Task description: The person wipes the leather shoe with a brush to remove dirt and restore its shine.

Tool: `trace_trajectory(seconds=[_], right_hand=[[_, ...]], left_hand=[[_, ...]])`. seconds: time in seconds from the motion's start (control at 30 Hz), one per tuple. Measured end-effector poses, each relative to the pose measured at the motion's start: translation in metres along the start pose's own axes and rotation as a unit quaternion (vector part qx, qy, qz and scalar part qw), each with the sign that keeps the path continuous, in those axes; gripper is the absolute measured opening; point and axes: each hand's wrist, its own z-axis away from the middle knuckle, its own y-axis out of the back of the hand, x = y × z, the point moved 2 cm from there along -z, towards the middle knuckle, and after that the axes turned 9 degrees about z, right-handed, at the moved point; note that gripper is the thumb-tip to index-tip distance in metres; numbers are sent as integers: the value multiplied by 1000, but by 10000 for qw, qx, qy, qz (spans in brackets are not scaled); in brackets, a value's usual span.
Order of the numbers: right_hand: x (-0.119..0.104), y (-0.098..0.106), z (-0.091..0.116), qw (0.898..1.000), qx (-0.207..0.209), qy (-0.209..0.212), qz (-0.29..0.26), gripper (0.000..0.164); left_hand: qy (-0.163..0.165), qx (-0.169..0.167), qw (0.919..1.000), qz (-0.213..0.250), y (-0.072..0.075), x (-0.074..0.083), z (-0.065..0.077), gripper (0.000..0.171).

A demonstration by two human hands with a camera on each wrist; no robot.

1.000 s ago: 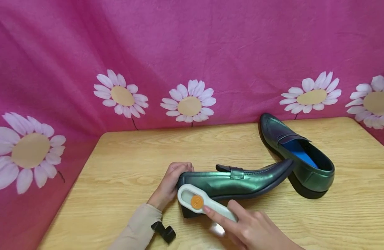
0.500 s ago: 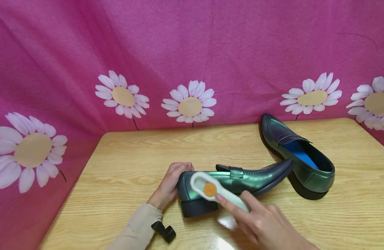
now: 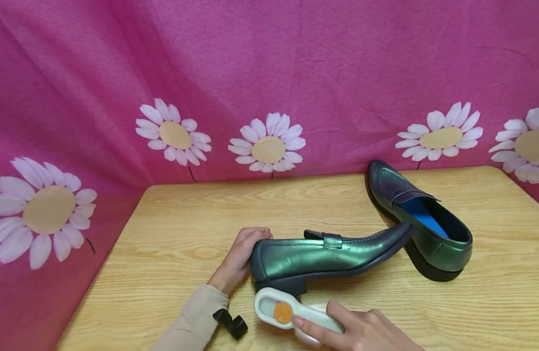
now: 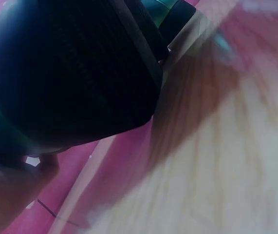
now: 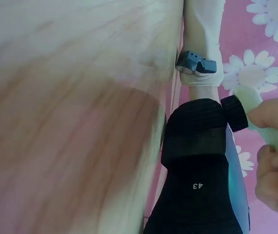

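A dark green loafer [image 3: 287, 258] is tilted toe-right, its side facing me. My left hand [image 3: 240, 256] grips it at the back, by the heel and the opening's edge, most fingers hidden behind it. In my right hand [image 3: 354, 329] is a white-handled brush [image 3: 313, 319] with an orange button on top, my index fingertip beside the button. The brush head overlaps the heel block in the head view. Seen from the right wrist, its black bristles [image 5: 233, 113] meet the side of the heel, and the sole [image 5: 192, 190] bears a size number, 43.
A second loafer [image 3: 449, 253] with a blue insole stands at the right, the held shoe's toe overlapping it. Both are over a light wooden table [image 3: 186, 209]. Behind hangs a pink cloth [image 3: 339, 73] printed with daisies. A black wrist device [image 3: 230, 324] sits at my left cuff.
The brush went up and right onto the loafer's side, then came back down and left to the heel block. My left hand and both shoes stay almost where they were.
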Motion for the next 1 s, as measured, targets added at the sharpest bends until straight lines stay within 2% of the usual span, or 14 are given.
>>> trace_trajectory(seconds=[0.07,0.13,0.23,0.37,0.43,0.47,0.5,0.6,0.7,0.8,0.9,1.0], right_hand=[[2,2,1,9999,74,-87,117,60],[7,6,1,9992,88,-371,139,65],[16,15,2,9963,390,-681,360,76],[27,24,3,9886,859,-994,741,50],[29,25,4,9874,970,-970,791,49],[29,24,4,9881,950,-923,782,53],[29,23,4,9902,873,-804,731,49],[23,16,6,9978,248,-587,193,53],[17,11,8,9975,-260,-621,-200,65],[14,9,10,9985,-208,-486,-121,63],[13,9,14,9992,35,-373,151,62],[18,14,17,9969,263,-643,375,62]], left_hand=[[22,-10,10000,-5,0,0,0,35],[20,-18,10000,-21,-1,0,-1,35],[-14,-5,10000,-47,0,0,-1,35],[-53,28,9999,-91,0,0,-1,33],[-56,45,9999,-101,1,0,-1,31],[-50,65,9999,-129,1,0,-1,31],[-39,93,9998,-163,2,0,-1,31],[20,229,9995,-235,4,0,-1,31],[22,295,9988,-385,7,1,-1,31],[-48,260,9979,-591,7,3,0,29],[-112,248,9968,-755,5,5,-1,29],[-305,155,9940,-1043,1,7,-1,30]])
